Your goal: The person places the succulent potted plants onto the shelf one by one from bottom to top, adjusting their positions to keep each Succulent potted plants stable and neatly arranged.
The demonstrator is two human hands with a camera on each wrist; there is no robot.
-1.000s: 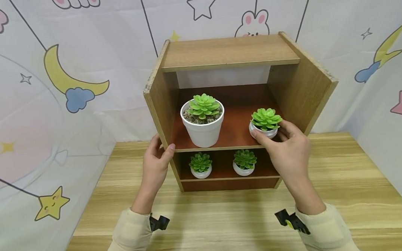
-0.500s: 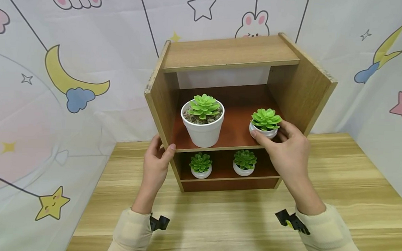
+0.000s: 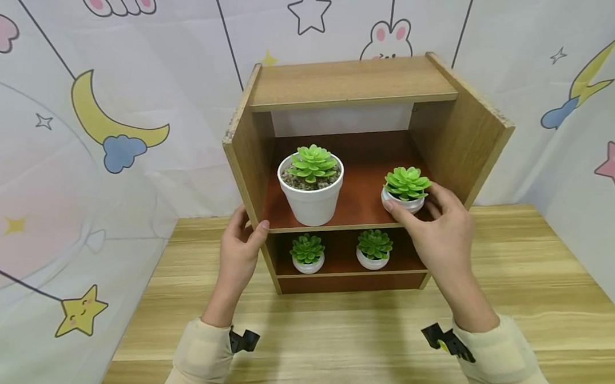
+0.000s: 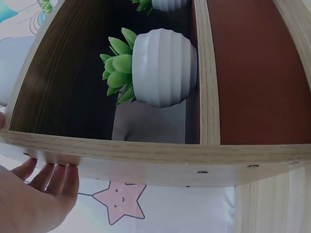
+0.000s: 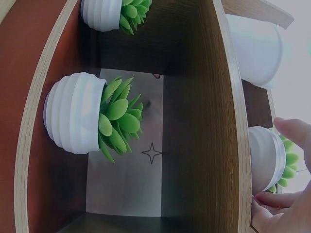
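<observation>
In the head view my right hand point(image 3: 440, 232) holds a small succulent point(image 3: 405, 187) in a white ribbed pot, thumb at its front and fingers behind. The pot point(image 5: 265, 158) stands at the front right of the upper shelf. My left hand point(image 3: 240, 249) grips the left side panel of the wooden cabinet point(image 3: 353, 82), thumb on the front edge; the fingers point(image 4: 57, 179) press its outer face in the left wrist view. A larger white pot point(image 3: 312, 201) with a succulent and gravel stands at the upper left.
Two more small potted succulents stand on the lower shelf, a left one point(image 3: 307, 254) and a right one point(image 3: 374, 249). The cabinet rests on a wood-grain table point(image 3: 342, 348). A white patterned cloth point(image 3: 190, 43) hangs behind and along both sides.
The head view has shifted very slightly. Both hands, the pots and the cabinet keep their places relative to each other.
</observation>
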